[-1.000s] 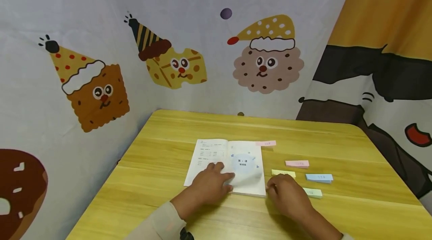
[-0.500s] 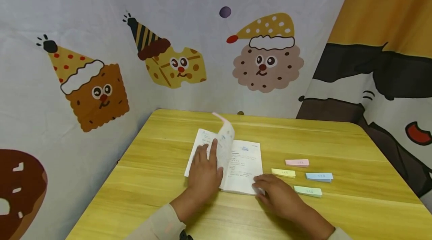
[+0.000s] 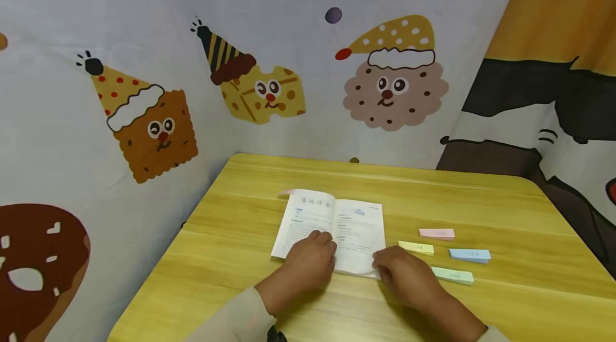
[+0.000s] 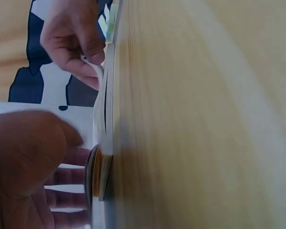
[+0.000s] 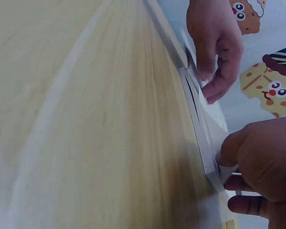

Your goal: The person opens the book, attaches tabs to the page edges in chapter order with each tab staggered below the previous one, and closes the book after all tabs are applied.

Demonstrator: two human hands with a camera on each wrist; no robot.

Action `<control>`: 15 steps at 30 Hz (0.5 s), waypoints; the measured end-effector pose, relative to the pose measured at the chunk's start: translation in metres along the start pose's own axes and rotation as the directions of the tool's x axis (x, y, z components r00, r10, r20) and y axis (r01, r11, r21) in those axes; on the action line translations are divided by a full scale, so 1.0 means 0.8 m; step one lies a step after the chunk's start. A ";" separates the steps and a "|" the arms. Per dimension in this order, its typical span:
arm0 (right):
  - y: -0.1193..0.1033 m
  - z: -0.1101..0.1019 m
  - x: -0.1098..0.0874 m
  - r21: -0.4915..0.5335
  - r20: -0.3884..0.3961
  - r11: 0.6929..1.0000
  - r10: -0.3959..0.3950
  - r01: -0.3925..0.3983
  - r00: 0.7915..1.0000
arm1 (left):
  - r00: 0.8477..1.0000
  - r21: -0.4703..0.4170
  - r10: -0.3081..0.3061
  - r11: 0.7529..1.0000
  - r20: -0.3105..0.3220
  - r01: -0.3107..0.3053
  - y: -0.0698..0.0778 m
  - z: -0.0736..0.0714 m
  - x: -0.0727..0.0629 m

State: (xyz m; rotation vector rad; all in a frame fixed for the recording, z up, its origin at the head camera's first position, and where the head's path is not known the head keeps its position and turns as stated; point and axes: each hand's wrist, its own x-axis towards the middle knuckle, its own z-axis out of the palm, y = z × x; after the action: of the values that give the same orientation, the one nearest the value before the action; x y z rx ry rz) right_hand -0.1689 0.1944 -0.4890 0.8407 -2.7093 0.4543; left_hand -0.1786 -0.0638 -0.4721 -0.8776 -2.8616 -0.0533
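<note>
An open book [image 3: 358, 232] lies on the table, printed text on both pages. My left hand [image 3: 310, 257] rests low on the left page near the spine; in the left wrist view its fingers [image 4: 69, 195] lie fairly straight across the paper. At the lower right corner my right hand [image 3: 409, 277] pinches a page edge between thumb and fingers. The right wrist view shows that page [image 5: 213, 136] bowed up off the stack beneath. A pink sticky tab [image 3: 287, 192] sticks out past the book's top left corner.
Right of the book lie folded paper strips: pink [image 3: 436, 234], yellow [image 3: 416, 248], blue [image 3: 470, 255] and green [image 3: 453, 276]. The wooden table [image 3: 216, 278] meets a cartoon-printed cloth [image 3: 308, 144] at the back.
The page with the pink tab has turned over from right to left, and new pages show. My left hand has drawn back down toward the spine. My right hand now pinches the lower right corner.
</note>
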 end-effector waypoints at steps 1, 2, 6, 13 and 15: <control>0.000 0.000 0.001 0.003 -0.016 1.000 0.012 -0.011 1.000 | 1.000 -0.016 -0.016 1.000 0.007 0.016 0.002 0.001 0.002; 0.000 0.000 0.002 0.008 -0.043 1.000 0.016 -0.015 0.999 | 0.999 -0.029 -0.032 0.999 0.015 0.033 0.004 0.003 0.003; -0.004 0.002 0.012 0.036 -0.218 0.999 -0.012 0.020 0.976 | 0.998 -0.022 -0.065 0.998 0.026 0.066 0.008 0.007 0.006; -0.012 0.003 0.017 0.122 -0.282 0.991 0.082 -0.049 0.956 | 0.985 -0.105 -0.171 0.980 0.004 0.171 0.008 0.010 0.010; -0.010 0.001 0.013 0.138 -0.181 0.987 0.111 -0.087 0.977 | 0.973 -0.184 -0.230 0.957 -0.015 0.223 0.008 0.009 0.011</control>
State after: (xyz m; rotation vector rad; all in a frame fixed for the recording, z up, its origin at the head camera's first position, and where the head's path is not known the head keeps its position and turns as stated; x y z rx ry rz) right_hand -0.1725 0.1824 -0.4846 0.6585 -2.5758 0.7017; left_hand -0.1834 -0.0531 -0.4779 -0.5632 -2.9435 -0.3570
